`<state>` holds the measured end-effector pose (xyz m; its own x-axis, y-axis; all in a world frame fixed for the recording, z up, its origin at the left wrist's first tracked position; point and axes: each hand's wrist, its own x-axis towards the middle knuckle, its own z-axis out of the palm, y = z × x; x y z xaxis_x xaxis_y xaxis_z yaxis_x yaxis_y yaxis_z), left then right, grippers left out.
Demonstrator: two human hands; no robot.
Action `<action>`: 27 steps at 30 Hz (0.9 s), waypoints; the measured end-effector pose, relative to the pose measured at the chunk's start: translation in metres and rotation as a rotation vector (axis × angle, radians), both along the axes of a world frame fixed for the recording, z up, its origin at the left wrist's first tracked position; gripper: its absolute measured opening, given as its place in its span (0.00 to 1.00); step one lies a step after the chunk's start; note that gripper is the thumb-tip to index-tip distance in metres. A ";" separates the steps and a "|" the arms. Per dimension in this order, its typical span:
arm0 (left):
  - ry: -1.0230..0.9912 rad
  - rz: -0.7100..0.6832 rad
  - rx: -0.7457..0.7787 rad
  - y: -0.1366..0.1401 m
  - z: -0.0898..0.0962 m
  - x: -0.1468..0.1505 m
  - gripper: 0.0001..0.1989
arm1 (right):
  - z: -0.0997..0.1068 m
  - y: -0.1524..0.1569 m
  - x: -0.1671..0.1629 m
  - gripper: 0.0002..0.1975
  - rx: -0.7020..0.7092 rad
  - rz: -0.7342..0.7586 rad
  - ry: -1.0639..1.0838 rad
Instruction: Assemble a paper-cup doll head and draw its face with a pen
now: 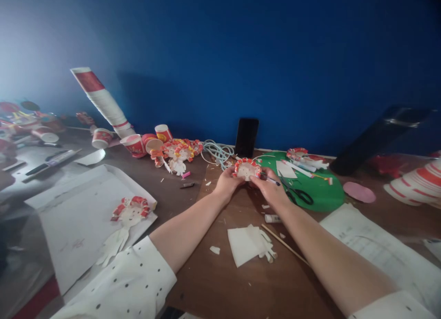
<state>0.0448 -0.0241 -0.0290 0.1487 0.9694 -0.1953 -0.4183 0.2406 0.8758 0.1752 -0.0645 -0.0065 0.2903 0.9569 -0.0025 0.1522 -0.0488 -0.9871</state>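
Between my two hands is a round paper-cup craft piece [246,168] with a pale middle and a curled red-and-white rim. My left hand [228,183] grips its left side, thumb on the pale face. My right hand [270,185] holds its right edge, and a pen [273,181] sticks out from between the fingers. Just below lie cut white paper pieces [245,244] and a glue stick [272,219]. Beyond my right hand, dark-handled scissors [299,193] rest on a green round mat [325,192].
A phone [246,136] leans against the blue wall. A tall stack of paper cups [103,103] tilts at the left, near more finished craft pieces [181,151]. A white box lid [79,231] carries a similar piece [131,211]. A wooden stick [284,243] lies by my right forearm.
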 end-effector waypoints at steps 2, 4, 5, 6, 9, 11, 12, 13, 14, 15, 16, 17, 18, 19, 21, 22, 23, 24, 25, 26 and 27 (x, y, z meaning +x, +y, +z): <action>0.001 0.000 -0.004 0.000 0.001 0.000 0.22 | -0.002 0.002 0.001 0.15 -0.001 0.008 0.003; 0.013 0.004 -0.007 0.000 0.001 0.000 0.21 | -0.004 0.005 0.001 0.15 -0.011 0.008 0.006; 0.022 0.007 -0.007 0.000 0.001 0.000 0.21 | -0.005 0.006 0.001 0.15 -0.018 0.006 0.005; 0.030 0.009 -0.007 0.000 0.001 0.000 0.20 | -0.006 0.006 0.001 0.15 -0.023 0.002 0.001; 0.039 0.011 -0.001 0.000 0.000 0.000 0.20 | -0.008 0.006 0.002 0.17 -0.027 -0.014 -0.021; 0.034 0.016 0.012 0.000 -0.001 0.000 0.20 | -0.008 0.005 0.003 0.20 -0.011 -0.013 -0.065; 0.037 0.017 0.022 0.001 -0.002 -0.001 0.19 | -0.008 0.004 0.003 0.21 0.010 -0.007 -0.096; 0.048 0.020 0.033 0.001 -0.002 -0.001 0.19 | -0.008 0.003 0.004 0.22 0.037 0.004 -0.128; 0.063 0.024 0.043 0.000 -0.002 -0.001 0.19 | -0.007 0.002 0.004 0.24 0.067 0.016 -0.158; 0.080 0.026 0.052 0.000 -0.002 -0.002 0.18 | -0.007 0.001 0.004 0.25 0.093 0.028 -0.183; 0.096 0.026 0.061 0.000 -0.002 -0.002 0.18 | -0.006 0.000 0.004 0.26 0.114 0.035 -0.199; 0.108 0.029 0.069 0.000 -0.001 -0.002 0.18 | -0.005 0.000 0.004 0.26 0.131 0.035 -0.212; 0.119 0.034 0.071 -0.001 0.000 -0.002 0.19 | -0.005 -0.001 0.004 0.26 0.145 0.028 -0.222; 0.127 0.040 0.068 -0.001 0.001 -0.002 0.19 | -0.004 -0.001 0.003 0.26 0.160 0.010 -0.230; 0.145 0.059 0.054 -0.002 0.003 -0.003 0.20 | -0.002 -0.001 0.002 0.26 0.208 -0.050 -0.227; 0.155 0.070 0.045 -0.002 0.004 -0.003 0.20 | -0.002 0.000 0.001 0.26 0.234 -0.085 -0.215; 0.171 0.077 0.037 -0.002 0.005 -0.004 0.20 | -0.002 0.001 0.001 0.25 0.256 -0.114 -0.198; 0.192 0.080 0.033 -0.002 0.005 -0.005 0.20 | -0.002 0.001 0.001 0.25 0.269 -0.135 -0.176; 0.222 0.081 0.034 -0.001 0.004 -0.006 0.20 | -0.003 0.002 0.002 0.25 0.276 -0.150 -0.153; 0.258 0.079 0.039 -0.001 0.002 -0.007 0.21 | -0.003 0.003 0.002 0.25 0.278 -0.157 -0.136; 0.296 0.077 0.047 0.000 0.001 -0.008 0.22 | -0.004 0.004 0.003 0.25 0.277 -0.161 -0.128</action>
<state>0.0369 -0.0242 -0.0284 0.0179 0.9846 -0.1741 -0.1587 0.1747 0.9717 0.1784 -0.0605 -0.0107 0.4191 0.8579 0.2973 0.2877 0.1851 -0.9397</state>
